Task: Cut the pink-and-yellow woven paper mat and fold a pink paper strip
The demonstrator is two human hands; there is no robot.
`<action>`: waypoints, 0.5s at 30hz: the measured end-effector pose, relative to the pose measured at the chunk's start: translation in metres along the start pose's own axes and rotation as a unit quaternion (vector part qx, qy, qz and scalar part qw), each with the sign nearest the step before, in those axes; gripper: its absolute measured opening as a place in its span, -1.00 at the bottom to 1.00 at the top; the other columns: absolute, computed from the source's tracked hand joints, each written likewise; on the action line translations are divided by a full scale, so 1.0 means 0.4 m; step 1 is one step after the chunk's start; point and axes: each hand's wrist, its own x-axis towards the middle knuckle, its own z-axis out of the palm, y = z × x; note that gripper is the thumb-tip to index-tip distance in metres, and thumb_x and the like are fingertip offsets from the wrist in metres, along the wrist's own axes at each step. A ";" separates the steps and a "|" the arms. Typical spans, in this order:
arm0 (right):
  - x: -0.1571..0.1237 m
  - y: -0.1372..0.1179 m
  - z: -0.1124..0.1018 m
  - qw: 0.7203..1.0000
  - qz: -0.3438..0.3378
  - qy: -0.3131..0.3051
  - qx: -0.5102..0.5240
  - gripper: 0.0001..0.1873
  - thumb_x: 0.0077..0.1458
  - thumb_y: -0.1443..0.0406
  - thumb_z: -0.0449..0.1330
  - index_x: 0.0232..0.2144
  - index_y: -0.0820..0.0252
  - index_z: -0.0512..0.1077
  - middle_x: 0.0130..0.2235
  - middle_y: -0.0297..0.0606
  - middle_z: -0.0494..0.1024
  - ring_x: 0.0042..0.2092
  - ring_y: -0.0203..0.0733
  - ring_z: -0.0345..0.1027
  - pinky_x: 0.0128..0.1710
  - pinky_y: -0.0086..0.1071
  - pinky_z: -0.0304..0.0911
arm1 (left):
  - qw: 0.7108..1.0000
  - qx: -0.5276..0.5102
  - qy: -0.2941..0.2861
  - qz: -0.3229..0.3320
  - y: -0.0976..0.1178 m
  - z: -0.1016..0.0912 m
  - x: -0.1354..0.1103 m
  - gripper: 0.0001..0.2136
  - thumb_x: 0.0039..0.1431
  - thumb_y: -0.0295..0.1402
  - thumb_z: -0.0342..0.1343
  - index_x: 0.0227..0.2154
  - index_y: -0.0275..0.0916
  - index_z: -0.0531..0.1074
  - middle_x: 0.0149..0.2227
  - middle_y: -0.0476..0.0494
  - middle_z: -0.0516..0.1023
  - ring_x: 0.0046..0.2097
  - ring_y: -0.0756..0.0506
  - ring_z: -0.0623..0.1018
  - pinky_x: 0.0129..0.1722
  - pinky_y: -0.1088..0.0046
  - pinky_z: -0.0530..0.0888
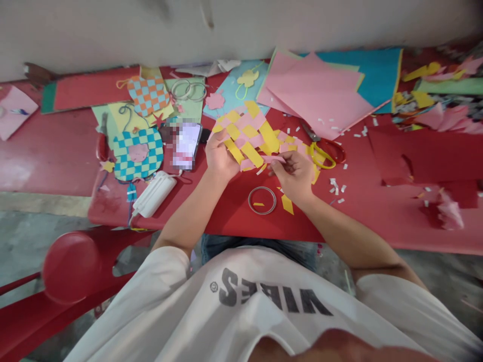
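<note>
Close in, red surface shows between the front edge of the tabletop (230,218) and a pale ring (262,213) encircling a yellow scrap (258,204). Just beyond, over the tabletop, the left hand (222,158) grips a woven paper piece (251,131) (pink and yellow in checks, its strip ends uneven). The right hand (294,173) pinches a pink strip (273,158) at the piece's lower right. Scissors (316,139) lie to the right, a phone (186,146) to the left. Farther off, pink sheets (313,90) overlap near the wall (241,30).
</note>
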 end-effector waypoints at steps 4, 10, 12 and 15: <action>0.004 0.011 -0.001 1.000 0.019 -0.002 0.008 -0.80 0.26 0.14 0.43 -0.26 0.07 0.52 -0.38 -0.34 0.65 -0.40 -0.14 0.64 -0.37 -0.24 0.54 | 1.000 0.000 -0.013 -0.014 -0.001 -0.002 0.000 -0.36 0.41 0.05 0.08 0.46 -0.06 0.36 0.24 -0.26 0.69 0.39 -0.40 0.57 0.33 -0.09 0.54; 0.013 0.015 -0.002 1.000 0.021 0.001 0.021 -0.79 0.25 0.13 0.44 -0.28 0.04 0.50 -0.41 -0.36 0.65 -0.40 -0.14 0.62 -0.36 -0.22 0.56 | 0.999 0.025 -0.019 -0.032 0.000 0.001 -0.005 -0.34 0.39 0.11 0.09 0.44 -0.04 0.39 0.24 -0.23 0.69 0.41 -0.42 0.55 0.35 -0.11 0.54; 0.012 0.011 -0.001 1.000 0.020 0.004 0.016 -0.78 0.25 0.12 0.44 -0.28 0.04 0.50 -0.41 -0.36 0.64 -0.40 -0.15 0.61 -0.36 -0.22 0.57 | 0.999 0.026 -0.014 -0.033 0.000 0.002 -0.006 -0.34 0.39 0.12 0.07 0.44 -0.04 0.38 0.24 -0.22 0.69 0.42 -0.43 0.55 0.36 -0.12 0.53; 0.009 0.009 0.000 1.000 0.025 0.010 0.010 -0.76 0.24 0.11 0.44 -0.29 0.04 0.49 -0.41 -0.36 0.63 -0.41 -0.15 0.61 -0.40 -0.24 0.54 | 0.999 0.026 -0.014 -0.029 -0.002 0.002 -0.004 -0.34 0.40 0.12 0.06 0.45 -0.05 0.37 0.24 -0.23 0.69 0.41 -0.44 0.55 0.35 -0.14 0.54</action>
